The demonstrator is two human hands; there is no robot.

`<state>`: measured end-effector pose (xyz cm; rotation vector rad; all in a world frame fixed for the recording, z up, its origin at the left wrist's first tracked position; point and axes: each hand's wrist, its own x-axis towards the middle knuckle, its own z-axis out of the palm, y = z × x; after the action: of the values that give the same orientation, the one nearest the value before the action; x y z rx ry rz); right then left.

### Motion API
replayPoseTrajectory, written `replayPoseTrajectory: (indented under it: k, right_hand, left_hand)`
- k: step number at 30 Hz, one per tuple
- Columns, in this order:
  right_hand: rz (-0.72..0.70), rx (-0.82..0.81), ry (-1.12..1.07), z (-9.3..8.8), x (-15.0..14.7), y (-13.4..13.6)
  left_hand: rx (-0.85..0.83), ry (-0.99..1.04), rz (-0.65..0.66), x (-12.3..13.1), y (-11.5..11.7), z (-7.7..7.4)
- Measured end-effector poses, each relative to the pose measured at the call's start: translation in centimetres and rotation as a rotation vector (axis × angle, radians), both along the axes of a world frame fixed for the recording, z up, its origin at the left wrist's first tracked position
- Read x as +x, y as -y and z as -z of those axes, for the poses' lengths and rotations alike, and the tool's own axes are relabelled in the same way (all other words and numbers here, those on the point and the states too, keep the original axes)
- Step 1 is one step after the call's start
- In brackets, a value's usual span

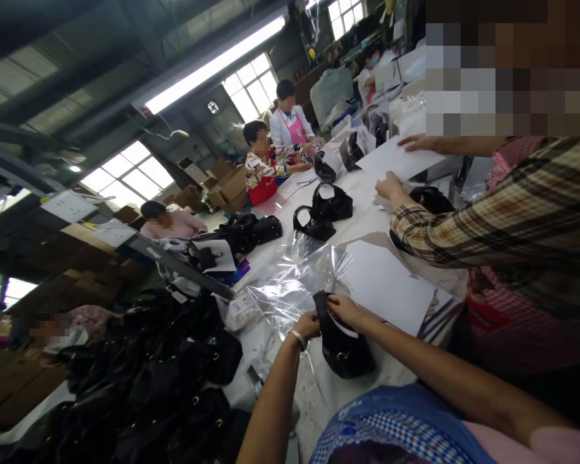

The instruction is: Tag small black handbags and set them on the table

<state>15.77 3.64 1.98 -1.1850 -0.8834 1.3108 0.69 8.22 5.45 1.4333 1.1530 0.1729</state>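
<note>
A black handbag with a curved handle and a small metal fitting stands on the white table in front of me. My left hand, with a pale band at the wrist, has its fingers closed on the handle's left side. From the right, my right hand grips the same handle near its top. White filling shows in the bag's opening. Clear plastic wrap lies just beyond my hands. White sheets are stacked to the right of the bag.
Many black bags are heaped at the left. Two black bags stand further up the table. At the right, a person in a plaid sleeve holds a white sheet. Other people work around the far table.
</note>
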Motion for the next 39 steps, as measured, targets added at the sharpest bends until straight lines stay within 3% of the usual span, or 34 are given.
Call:
replayPoseTrajectory:
  k: [5,13,19,24,27,33,39]
  right_hand:
    - [-0.098,0.022,0.127,-0.4,1.9,0.6]
    - [-0.391,0.03,0.268,-0.6,4.6,5.1]
    - [-0.291,0.017,0.225,-2.4,5.1,6.4]
    - [-0.268,-0.107,0.023,-2.3,4.4,6.2]
    - [-0.295,-0.086,-0.029,-1.8,4.2,5.8]
    - [-0.337,-0.066,0.101,-1.9,4.1,4.9]
    - [-0.467,-0.069,0.047,-1.3,4.4,5.3]
  left_hand:
    - [0.056,0.079,-0.038,0.2,0.0,-0.8]
    - [-0.023,0.234,0.035,0.2,1.8,-2.2]
    - [-0.133,0.288,-0.207,0.8,3.7,-3.6]
    - [-0.049,0.391,-0.2,2.0,4.5,-3.9]
    - [0.001,0.418,-0.234,2.2,4.4,-3.7]
    - [0.226,0.24,-0.166,0.9,5.1,-2.9]
    - [0.308,0.104,0.068,-1.3,8.0,-1.7]
